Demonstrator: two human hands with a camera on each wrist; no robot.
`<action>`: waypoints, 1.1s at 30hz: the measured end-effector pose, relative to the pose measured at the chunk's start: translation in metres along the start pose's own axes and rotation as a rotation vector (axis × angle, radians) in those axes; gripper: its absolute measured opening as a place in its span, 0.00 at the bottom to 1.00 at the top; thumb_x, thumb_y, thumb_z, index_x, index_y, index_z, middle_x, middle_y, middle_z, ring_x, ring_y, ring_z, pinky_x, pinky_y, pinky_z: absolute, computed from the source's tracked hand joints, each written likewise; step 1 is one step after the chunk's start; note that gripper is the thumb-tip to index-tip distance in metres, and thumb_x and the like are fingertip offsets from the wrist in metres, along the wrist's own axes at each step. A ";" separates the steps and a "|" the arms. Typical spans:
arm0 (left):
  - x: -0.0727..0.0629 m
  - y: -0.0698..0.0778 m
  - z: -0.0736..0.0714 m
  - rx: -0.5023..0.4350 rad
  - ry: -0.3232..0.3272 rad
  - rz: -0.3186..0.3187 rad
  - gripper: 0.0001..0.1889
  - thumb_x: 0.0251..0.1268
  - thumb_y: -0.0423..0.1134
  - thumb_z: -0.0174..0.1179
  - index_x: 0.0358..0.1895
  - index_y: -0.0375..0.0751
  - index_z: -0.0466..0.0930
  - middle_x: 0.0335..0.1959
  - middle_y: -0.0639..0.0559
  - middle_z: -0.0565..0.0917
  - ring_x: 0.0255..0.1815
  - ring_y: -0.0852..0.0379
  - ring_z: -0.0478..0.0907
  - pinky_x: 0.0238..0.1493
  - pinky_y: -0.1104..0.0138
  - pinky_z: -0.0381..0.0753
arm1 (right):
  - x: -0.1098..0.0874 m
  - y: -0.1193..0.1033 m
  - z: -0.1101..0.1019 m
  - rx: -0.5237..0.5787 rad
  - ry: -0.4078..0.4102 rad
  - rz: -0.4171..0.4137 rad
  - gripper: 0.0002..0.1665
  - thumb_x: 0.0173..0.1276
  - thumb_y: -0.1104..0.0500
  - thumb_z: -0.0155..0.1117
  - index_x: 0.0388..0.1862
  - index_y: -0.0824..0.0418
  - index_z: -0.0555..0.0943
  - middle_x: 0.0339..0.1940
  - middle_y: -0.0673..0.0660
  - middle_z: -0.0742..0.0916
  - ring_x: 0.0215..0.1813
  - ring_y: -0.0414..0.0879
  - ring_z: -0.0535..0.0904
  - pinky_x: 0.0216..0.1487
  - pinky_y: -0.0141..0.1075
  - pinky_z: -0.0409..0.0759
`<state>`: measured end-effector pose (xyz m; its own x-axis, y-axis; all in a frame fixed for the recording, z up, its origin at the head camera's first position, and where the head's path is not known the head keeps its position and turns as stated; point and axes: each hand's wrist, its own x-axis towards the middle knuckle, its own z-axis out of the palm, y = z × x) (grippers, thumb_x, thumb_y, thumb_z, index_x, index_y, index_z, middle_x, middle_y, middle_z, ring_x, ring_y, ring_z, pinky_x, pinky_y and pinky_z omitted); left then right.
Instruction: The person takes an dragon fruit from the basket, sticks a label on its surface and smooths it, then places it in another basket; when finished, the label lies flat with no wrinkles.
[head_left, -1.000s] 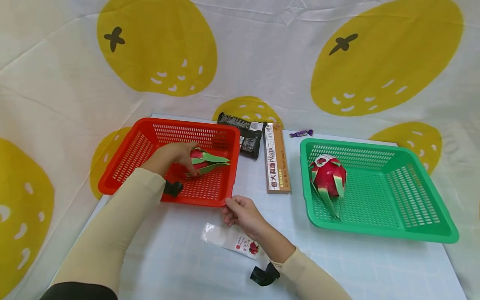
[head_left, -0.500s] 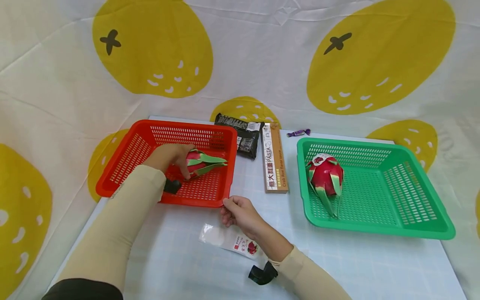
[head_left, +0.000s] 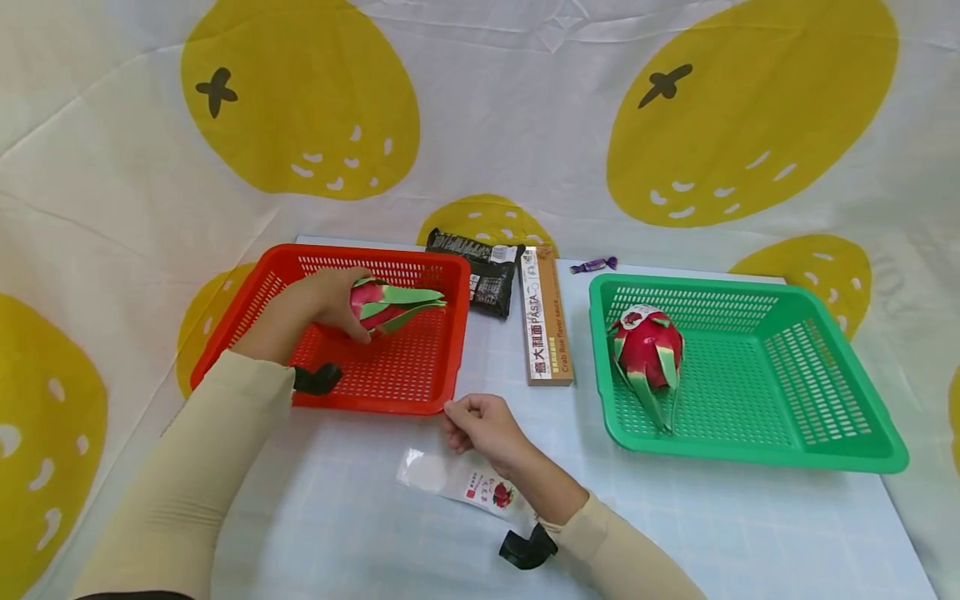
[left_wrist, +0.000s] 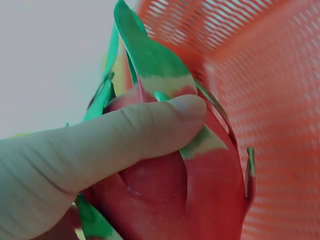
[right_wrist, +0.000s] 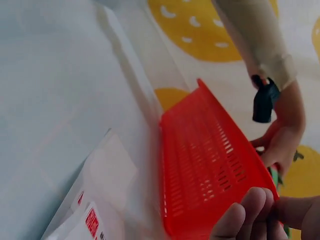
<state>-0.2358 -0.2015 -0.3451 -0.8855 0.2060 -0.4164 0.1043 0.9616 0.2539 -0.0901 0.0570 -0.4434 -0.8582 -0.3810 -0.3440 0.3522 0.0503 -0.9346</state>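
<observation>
My left hand [head_left: 337,302] grips a dragon fruit [head_left: 390,305], pink-red with long green scales, over the red basket [head_left: 405,407]. In the left wrist view the thumb [left_wrist: 150,127] lies across the dragon fruit [left_wrist: 200,200], and the far fingers are mostly hidden behind it. My right hand [head_left: 483,429] pinches the near right corner of the basket's rim. The right wrist view shows its curled fingers [right_wrist: 250,210] and thumb at the red rim [right_wrist: 240,132]. Just below that hand lies a clear plastic bag [head_left: 457,479] with a dragon fruit label.
A green basket [head_left: 750,457] on the right holds another dragon fruit [head_left: 651,346]. Between the baskets lie a pasta box [head_left: 546,317] and a black packet [head_left: 487,279]. A small purple-wrapped candy [head_left: 594,265] sits near the table's back edge.
My left hand has lifted the dragon fruit a little and shifted it left within the red basket's outline. The right hand keeps its hold on the basket corner.
</observation>
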 end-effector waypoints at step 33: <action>-0.081 0.207 0.098 0.670 0.125 0.350 0.46 0.36 0.60 0.73 0.65 0.63 0.61 0.56 0.44 0.72 0.54 0.40 0.72 0.35 0.60 0.84 | -0.084 0.067 -0.033 -1.326 0.007 -0.431 0.27 0.40 0.50 0.75 0.42 0.54 0.79 0.35 0.46 0.76 0.40 0.43 0.69 0.40 0.37 0.70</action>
<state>-0.0981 -0.0014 -0.3448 -0.7906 0.5353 -0.2974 0.6053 0.7566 -0.2473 -0.0062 0.1226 -0.4805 -0.8107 -0.5854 -0.0075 -0.5457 0.7601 -0.3528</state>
